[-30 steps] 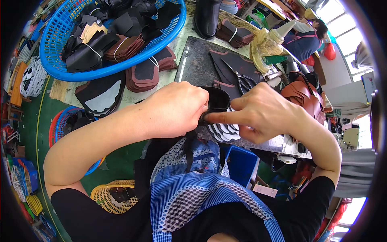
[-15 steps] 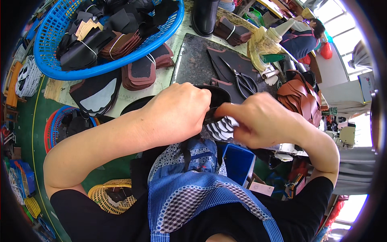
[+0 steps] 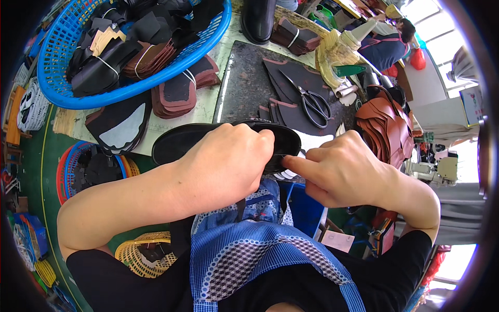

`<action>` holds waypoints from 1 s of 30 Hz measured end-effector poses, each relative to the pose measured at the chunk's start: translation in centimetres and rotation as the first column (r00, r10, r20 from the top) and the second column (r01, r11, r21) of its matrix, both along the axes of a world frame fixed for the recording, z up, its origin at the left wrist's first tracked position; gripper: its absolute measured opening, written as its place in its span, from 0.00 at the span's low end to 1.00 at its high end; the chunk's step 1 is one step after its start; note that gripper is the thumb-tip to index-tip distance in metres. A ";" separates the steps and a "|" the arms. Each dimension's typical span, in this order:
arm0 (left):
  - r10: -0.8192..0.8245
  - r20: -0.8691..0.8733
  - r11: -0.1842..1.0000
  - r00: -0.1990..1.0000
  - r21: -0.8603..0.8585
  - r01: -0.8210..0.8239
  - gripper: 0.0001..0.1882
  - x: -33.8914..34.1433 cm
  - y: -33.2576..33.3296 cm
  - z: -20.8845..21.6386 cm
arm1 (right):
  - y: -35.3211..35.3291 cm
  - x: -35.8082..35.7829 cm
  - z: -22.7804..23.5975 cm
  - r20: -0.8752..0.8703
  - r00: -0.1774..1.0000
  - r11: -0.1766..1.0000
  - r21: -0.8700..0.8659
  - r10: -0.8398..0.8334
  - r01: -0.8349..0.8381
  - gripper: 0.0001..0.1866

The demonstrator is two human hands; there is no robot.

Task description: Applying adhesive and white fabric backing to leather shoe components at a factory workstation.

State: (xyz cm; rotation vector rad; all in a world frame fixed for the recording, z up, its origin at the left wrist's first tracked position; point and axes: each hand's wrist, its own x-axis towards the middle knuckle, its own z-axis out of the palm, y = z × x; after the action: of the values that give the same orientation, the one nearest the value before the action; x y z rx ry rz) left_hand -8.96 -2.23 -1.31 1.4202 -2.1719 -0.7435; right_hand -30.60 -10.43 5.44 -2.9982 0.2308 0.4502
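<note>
A long black leather piece like a boot (image 3: 179, 141) lies crosswise in front of me, its rounded open end to the right. My left hand (image 3: 234, 156) is closed over its middle, gripping the edge of the opening. My right hand (image 3: 338, 169) is at the open end, fingers curled, with the index fingertip on the near rim. The right thumb is hidden, as are the left fingertips. Beyond my hands, black-handled scissors (image 3: 314, 107) rest partly open on dark cut leather pieces (image 3: 291, 80).
A blue basket (image 3: 57, 99) of bundled leather pieces stands at far left. Brown-edged bundles (image 3: 176, 93) lie beside it. A black boot (image 3: 257, 21) stands at the back. Brown leather pieces (image 3: 382, 122) are piled at right, near a yellowish stand (image 3: 330, 57). A co-worker (image 3: 384, 49) sits farther off.
The boot has come slightly nearer me, showing more of its left part and opening. My right hand has shifted a little right and down, its index finger now lower on the rim.
</note>
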 end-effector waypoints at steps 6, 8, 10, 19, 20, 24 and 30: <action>-0.052 -0.016 0.999 0.999 -0.018 0.051 0.08 0.8 -1.6 0.0 | -1.1 0.0 -0.5 0.116 0.987 0.994 -0.004 0.111 -0.112 0.31; -0.058 0.004 0.996 0.998 0.067 0.057 0.08 0.9 -1.7 0.2 | -2.6 0.2 -0.3 0.034 0.962 0.944 -0.205 0.273 -0.260 0.34; -0.045 -0.007 0.993 0.999 0.106 0.045 0.08 1.0 -1.9 0.5 | -4.1 -0.1 0.2 0.016 0.949 0.919 -0.253 0.316 -0.302 0.36; -0.039 0.024 0.996 0.999 0.076 0.037 0.08 0.8 -1.7 0.2 | -3.1 2.3 0.9 -0.223 0.974 0.971 0.236 0.027 0.027 0.33; -0.022 0.030 0.996 0.999 0.082 0.020 0.08 0.9 -1.6 0.2 | -3.1 2.4 1.2 -0.222 0.975 0.971 0.238 0.031 0.023 0.33; -0.037 0.029 0.999 0.999 0.002 0.037 0.07 0.9 -1.2 0.3 | -3.4 2.2 1.8 -0.191 0.981 0.962 0.264 -0.016 0.068 0.32; -0.019 -0.064 0.993 0.998 0.117 0.026 0.09 1.5 -1.2 0.7 | -3.4 -0.3 1.9 -0.106 0.951 0.748 0.594 -0.290 0.295 0.35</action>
State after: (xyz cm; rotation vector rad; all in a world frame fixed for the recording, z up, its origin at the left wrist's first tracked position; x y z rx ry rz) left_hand -7.43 -3.40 -0.57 1.4117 -2.1309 -0.9256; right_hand -30.86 -13.84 7.34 -2.2746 0.4536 0.4025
